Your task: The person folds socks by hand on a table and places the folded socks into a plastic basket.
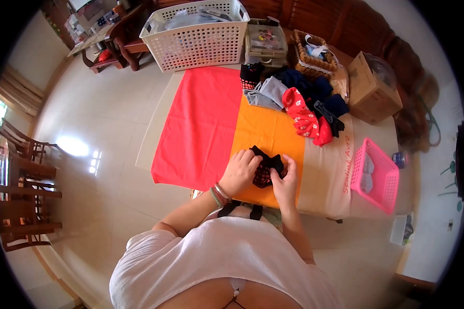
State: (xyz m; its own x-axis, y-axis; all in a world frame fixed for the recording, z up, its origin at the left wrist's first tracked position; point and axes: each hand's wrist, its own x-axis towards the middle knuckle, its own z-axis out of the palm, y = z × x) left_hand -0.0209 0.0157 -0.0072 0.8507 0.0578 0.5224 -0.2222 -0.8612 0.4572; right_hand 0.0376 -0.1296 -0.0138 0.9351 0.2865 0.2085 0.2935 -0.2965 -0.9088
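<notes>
Far left: wooden chairs (26, 206) on the tiled floor. White laundry basket (198, 33) at the table's far edge. Red cloth (201, 129) covers the table's left part, orange cloth (268, 134) the middle. Left hand (239, 172) grips the left side of a small black garment (265, 167), which lies on the orange cloth near the front edge. Right hand (286, 180) pinches its right side. Clothes pile (304, 105) sits further back, right. Pink basket (379, 175) at the right end.
</notes>
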